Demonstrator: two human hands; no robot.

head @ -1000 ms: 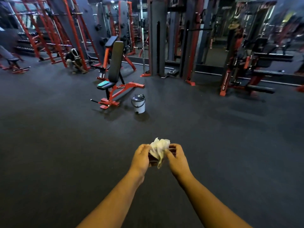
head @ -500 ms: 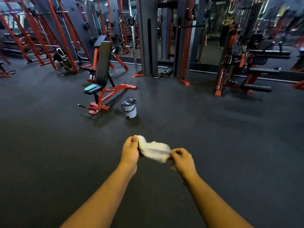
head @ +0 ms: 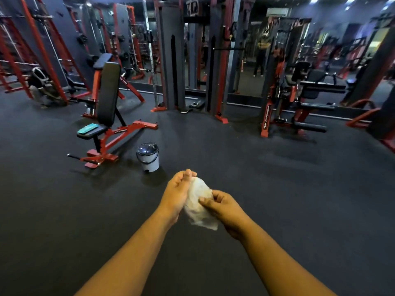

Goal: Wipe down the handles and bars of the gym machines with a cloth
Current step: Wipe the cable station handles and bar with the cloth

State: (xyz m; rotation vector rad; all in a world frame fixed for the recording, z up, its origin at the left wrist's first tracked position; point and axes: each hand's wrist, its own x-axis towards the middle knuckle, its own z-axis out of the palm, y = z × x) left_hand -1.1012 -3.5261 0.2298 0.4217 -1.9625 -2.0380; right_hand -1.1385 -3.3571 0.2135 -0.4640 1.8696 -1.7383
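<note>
Two hands meet over the dark gym floor, with a crumpled white cloth between them. Left hand: fingers curled, thumb up, gripping the upper edge of the cloth against the palm. Right hand: thumb and fingertips pinching the cloth at its middle, while a loose corner hangs below both hands. The cloth is held in the air, apart from any machine.

Ahead and to the left stands a red-framed adjustable bench with a black upright back pad; a teal object, its kind not readable, lies on the seat. Just beside the bench's foot, on the floor, sits a small white pedal bin with a shiny domed lid. Beyond these rises a cable tower with dark columns. To the right stands a second red-and-black machine with padded rollers. Red racks line the far left.
</note>
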